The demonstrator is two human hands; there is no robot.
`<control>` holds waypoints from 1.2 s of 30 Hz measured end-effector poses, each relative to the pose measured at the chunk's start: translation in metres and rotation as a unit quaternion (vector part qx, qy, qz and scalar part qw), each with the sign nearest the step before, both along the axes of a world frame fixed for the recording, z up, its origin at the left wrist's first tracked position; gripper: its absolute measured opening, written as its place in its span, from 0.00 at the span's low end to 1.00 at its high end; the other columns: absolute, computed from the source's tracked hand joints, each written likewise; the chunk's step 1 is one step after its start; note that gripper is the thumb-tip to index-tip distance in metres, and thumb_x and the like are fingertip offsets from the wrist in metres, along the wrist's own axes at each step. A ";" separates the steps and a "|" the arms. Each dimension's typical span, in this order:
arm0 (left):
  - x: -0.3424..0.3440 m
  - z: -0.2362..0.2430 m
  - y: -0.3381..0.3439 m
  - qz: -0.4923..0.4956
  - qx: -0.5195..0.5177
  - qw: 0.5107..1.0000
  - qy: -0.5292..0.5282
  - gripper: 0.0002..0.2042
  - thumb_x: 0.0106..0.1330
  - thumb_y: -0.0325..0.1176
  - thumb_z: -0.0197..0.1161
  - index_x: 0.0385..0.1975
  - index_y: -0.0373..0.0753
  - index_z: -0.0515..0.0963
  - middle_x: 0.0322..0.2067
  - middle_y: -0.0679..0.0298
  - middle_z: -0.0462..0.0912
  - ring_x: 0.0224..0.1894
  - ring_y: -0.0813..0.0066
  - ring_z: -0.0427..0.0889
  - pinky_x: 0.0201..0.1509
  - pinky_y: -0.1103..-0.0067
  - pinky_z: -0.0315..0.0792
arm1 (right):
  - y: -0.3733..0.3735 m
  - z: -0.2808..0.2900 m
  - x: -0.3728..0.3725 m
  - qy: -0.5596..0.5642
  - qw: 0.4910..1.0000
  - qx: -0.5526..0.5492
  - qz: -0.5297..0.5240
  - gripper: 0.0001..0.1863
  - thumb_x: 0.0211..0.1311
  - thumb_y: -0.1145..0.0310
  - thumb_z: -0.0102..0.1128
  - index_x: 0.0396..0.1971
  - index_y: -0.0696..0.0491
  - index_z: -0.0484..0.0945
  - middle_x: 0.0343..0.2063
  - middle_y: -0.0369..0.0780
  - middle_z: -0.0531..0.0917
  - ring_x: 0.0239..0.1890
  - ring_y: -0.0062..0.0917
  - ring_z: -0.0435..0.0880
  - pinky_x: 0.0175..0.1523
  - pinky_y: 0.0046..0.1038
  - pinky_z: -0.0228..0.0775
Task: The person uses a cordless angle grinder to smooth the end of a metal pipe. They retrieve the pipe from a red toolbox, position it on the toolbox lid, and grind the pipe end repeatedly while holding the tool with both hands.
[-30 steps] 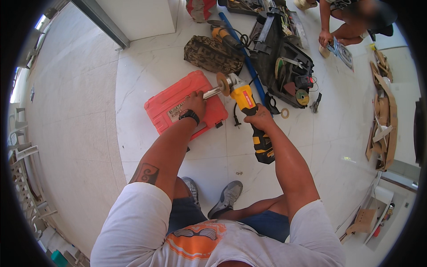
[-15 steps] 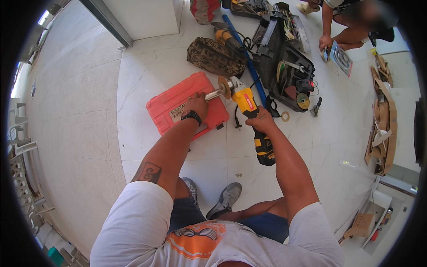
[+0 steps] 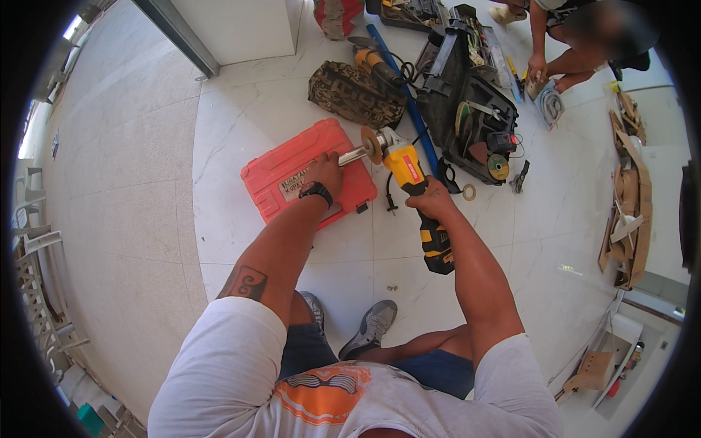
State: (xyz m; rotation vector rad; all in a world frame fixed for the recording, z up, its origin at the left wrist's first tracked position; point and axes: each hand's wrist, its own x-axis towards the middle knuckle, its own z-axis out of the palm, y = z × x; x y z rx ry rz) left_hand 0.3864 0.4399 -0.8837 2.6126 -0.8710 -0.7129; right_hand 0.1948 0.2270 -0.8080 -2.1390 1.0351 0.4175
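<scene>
While two grey shoes (image 3: pixel 370 325) rest on the pale tiled floor (image 3: pixel 343 271) nearest the body, a yellow-and-black angle grinder (image 3: pixel 402 163) is held out beyond them, its battery end nearer the person and to the right. The right hand (image 3: pixel 436 201) is wrapped snugly around the grinder's dark handle, so that the battery hangs on the near side of the grip and the yellow body and head extend on the far side. The grinder's long axis runs obliquely, its head pointing away from the person and slightly left. The left hand (image 3: pixel 324 177), a black watch (image 3: pixel 316 191) at its wrist, has its fingers closed on a shiny metal tube (image 3: pixel 353 155), which projects from the grip toward the right and a little away, its axis crosswise to the grinder. Its outer end meets the brownish disc (image 3: pixel 373 145) in view; actual contact I cannot tell. Below that hand lies a closed red case (image 3: pixel 274 164). Farther off are a camouflage bag (image 3: pixel 350 91), a long blue bar (image 3: pixel 420 124) and an open black toolbox (image 3: pixel 442 102); beyond, at upper right, a co-worker (image 3: pixel 537 36) crouches.
</scene>
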 end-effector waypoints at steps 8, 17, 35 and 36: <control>-0.015 0.010 0.001 0.013 -0.009 1.000 0.003 0.18 0.74 0.41 0.59 0.58 0.42 0.71 0.54 0.49 0.77 0.54 0.44 0.82 0.56 0.55 0.79 | -0.002 0.011 -0.004 -0.016 0.998 0.049 -0.032 0.45 0.39 0.57 0.77 0.59 0.65 0.73 0.48 0.53 0.85 0.51 0.41 0.86 0.57 0.33 0.77; -0.044 0.000 0.008 -0.070 0.010 0.997 0.016 0.17 0.74 0.40 0.57 0.54 0.36 0.69 0.50 0.45 0.77 0.49 0.44 0.84 0.53 0.57 0.80 | 0.005 0.018 -0.030 -0.002 0.999 0.026 -0.042 0.41 0.41 0.56 0.79 0.55 0.62 0.75 0.46 0.49 0.86 0.49 0.38 0.86 0.56 0.33 0.77; -0.050 -0.020 -0.001 -0.107 0.043 0.993 -0.029 0.17 0.73 0.39 0.60 0.50 0.32 0.69 0.48 0.44 0.77 0.48 0.46 0.85 0.51 0.61 0.82 | 0.006 0.011 -0.043 0.005 0.999 0.044 -0.030 0.34 0.41 0.60 0.75 0.50 0.60 0.76 0.42 0.51 0.87 0.46 0.42 0.88 0.54 0.35 0.78; -0.049 -0.019 -0.001 -0.109 0.045 0.993 -0.026 0.16 0.73 0.39 0.60 0.50 0.32 0.69 0.48 0.44 0.77 0.48 0.46 0.85 0.51 0.61 0.82 | 0.006 0.010 -0.043 0.004 0.999 0.044 -0.028 0.34 0.41 0.60 0.75 0.50 0.60 0.76 0.41 0.51 0.87 0.46 0.42 0.88 0.54 0.35 0.78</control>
